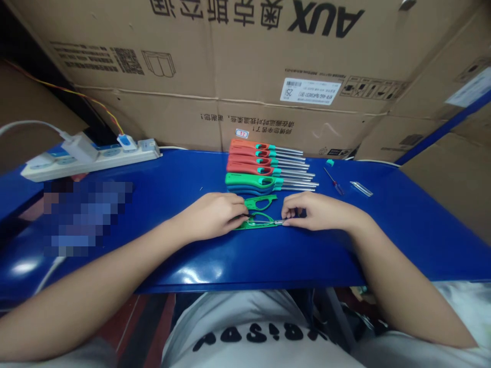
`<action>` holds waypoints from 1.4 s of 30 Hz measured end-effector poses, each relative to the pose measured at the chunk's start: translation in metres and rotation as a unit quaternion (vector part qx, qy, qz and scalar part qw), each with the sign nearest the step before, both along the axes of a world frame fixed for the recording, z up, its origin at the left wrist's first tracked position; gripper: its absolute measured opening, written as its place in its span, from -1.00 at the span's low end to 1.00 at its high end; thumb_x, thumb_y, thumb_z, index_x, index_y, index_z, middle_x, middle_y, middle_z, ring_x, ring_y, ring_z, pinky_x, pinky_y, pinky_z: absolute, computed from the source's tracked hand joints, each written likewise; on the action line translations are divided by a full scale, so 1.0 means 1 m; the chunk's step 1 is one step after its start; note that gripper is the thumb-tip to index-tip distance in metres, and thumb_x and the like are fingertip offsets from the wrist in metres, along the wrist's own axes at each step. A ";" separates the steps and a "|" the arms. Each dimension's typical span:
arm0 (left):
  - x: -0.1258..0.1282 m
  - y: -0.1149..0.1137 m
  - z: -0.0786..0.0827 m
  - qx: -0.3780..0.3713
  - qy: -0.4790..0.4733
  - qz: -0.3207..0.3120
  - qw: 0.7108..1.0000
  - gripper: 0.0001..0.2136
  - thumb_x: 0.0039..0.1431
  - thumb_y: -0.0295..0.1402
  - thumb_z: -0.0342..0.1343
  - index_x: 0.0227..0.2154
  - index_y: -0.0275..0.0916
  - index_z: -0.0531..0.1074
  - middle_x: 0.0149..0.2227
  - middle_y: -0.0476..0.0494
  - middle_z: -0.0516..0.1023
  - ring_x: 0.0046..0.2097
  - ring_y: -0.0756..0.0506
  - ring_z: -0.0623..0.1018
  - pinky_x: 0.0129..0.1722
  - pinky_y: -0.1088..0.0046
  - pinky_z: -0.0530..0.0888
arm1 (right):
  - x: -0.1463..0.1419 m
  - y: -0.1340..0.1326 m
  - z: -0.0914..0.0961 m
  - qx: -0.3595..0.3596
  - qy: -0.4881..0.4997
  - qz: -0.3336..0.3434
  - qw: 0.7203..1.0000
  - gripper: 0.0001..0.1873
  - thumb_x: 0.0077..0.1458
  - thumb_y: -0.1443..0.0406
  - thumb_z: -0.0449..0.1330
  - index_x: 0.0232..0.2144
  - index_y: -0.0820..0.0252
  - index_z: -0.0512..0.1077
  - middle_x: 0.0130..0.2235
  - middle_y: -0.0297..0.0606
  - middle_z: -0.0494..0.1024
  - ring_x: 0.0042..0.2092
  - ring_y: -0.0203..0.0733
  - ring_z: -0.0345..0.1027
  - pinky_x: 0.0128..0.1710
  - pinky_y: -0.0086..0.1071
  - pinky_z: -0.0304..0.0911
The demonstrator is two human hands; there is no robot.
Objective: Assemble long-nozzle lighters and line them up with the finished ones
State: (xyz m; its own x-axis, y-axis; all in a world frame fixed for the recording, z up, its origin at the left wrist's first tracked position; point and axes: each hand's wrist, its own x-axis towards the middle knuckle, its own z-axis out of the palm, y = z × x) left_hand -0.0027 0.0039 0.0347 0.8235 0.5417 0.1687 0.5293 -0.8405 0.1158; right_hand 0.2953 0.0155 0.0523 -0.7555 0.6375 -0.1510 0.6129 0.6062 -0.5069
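Two green plastic halves of a lighter lie in front of me. The far half (261,202) rests just beyond my fingers, and the near half (255,226) lies between my hands. My left hand (219,215) is closed over the handle end of the near half, its fingertips pressed together there and hiding part of it. A thin wire and a slim metal piece (279,222) show along this half. With thumb and fingers pinched, my right hand (320,210) grips the tip of that metal piece.
A row of long-necked lighters (251,166), red, orange, green and blue, lies behind the hands. To the right are a screwdriver (334,182), a teal bit (330,162) and clear thin pieces (361,189). A power strip (92,159) and cardboard box (245,66) stand behind.
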 end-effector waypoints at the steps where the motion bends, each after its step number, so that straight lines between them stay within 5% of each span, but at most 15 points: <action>1: 0.000 0.000 -0.001 -0.013 0.000 0.003 1.000 -0.77 0.43 -0.30 0.02 -0.16 -0.23 0.58 -0.23 -0.11 0.58 -0.20 -0.12 0.59 -0.19 0.37 0.47 | 0.000 0.000 0.000 0.002 -0.005 -0.001 1.000 -0.87 0.24 0.26 0.24 -0.28 0.21 0.55 -0.25 -0.23 0.59 -0.24 -0.23 0.44 -0.23 -0.40 0.26; 9: 0.003 -0.002 -0.001 -0.088 -0.013 0.032 0.996 -0.78 0.42 -0.34 0.04 -0.17 -0.26 0.59 -0.21 -0.16 0.58 -0.23 -0.11 0.60 -0.20 0.40 0.47 | -0.011 -0.009 0.007 0.060 -0.060 -0.014 0.996 -0.86 0.22 0.42 0.21 -0.39 0.21 0.52 -0.26 -0.25 0.60 -0.23 -0.23 0.44 -0.26 -0.42 0.16; 14: 0.006 -0.008 0.004 -0.101 0.000 0.051 0.994 -0.80 0.40 -0.38 0.06 -0.18 -0.25 0.60 -0.23 -0.14 0.59 -0.24 -0.12 0.61 -0.24 0.40 0.47 | -0.024 -0.019 0.011 0.141 -0.148 -0.014 0.979 -0.78 0.22 0.44 0.17 -0.48 0.22 0.45 -0.31 -0.21 0.57 -0.24 -0.18 0.41 -0.32 -0.38 0.05; 18: 0.008 -0.012 0.006 -0.089 0.008 0.063 0.994 -0.83 0.37 -0.38 0.09 -0.18 -0.24 0.59 -0.24 -0.14 0.60 -0.26 -0.12 0.61 -0.30 0.41 0.45 | -0.027 -0.020 0.011 0.136 -0.175 -0.016 0.975 -0.77 0.23 0.44 0.14 -0.48 0.22 0.45 -0.32 -0.21 0.56 -0.29 -0.19 0.39 -0.37 -0.36 -0.01; 31: 0.004 -0.010 0.009 -0.107 -0.020 0.057 0.992 -0.83 0.33 -0.39 0.11 -0.16 -0.24 0.59 -0.25 -0.12 0.61 -0.30 -0.09 0.60 -0.31 0.42 0.45 | -0.010 -0.007 0.003 0.006 -0.031 -0.047 0.998 -0.92 0.19 0.39 0.23 -0.38 0.22 0.50 -0.30 -0.26 0.58 -0.31 -0.26 0.39 -0.33 -0.44 0.17; 42: 0.005 -0.013 0.017 -0.131 -0.013 0.066 0.989 -0.78 0.25 -0.25 0.25 -0.16 -0.28 0.62 -0.28 -0.13 0.61 -0.34 -0.07 0.59 -0.34 0.45 0.45 | -0.017 -0.010 -0.002 0.057 0.039 -0.011 0.998 -0.84 0.21 0.24 0.29 -0.21 0.22 0.51 -0.28 -0.26 0.50 -0.35 -0.28 0.32 -0.35 -0.42 0.18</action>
State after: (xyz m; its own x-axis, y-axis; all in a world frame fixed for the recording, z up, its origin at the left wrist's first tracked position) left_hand 0.0026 -0.0092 0.0513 0.7393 0.6727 0.0293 0.6268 -0.7034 0.3351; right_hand 0.2780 0.0058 0.0502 -0.7481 0.6633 -0.0172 0.5874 0.6500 -0.4822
